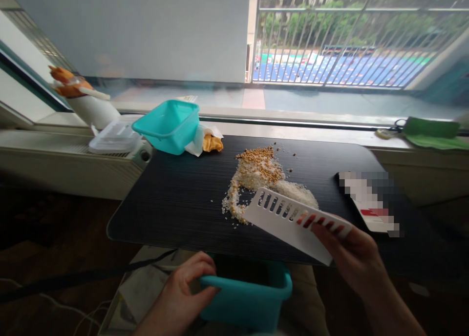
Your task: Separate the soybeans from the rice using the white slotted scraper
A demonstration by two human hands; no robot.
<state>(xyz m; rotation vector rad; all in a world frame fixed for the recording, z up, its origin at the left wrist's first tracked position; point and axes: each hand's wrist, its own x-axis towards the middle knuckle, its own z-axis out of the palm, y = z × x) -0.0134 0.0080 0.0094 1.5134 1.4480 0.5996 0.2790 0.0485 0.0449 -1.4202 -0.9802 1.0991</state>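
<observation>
A white slotted plastic strip (289, 228) is in my right hand (353, 253), gripped at its right end, its left end close to the grains. Past it on the black table lies a heap of white rice (296, 193) mixed with yellow soybeans (258, 155), a thin curved trail running down its left side. My left hand (194, 289) grips the left rim of a teal plastic bin (245, 299), held just below the table's front edge. The bin's inside is dark, so its contents cannot be made out.
On the dark table (176, 194) a second teal container (170, 126) stands at back left, beside a crumpled orange-and-white wrapper (212, 143). A phone-like object (366, 204), partly blurred, lies at right. A clear plastic lid (115, 136) and a green cloth (434, 132) rest by the window.
</observation>
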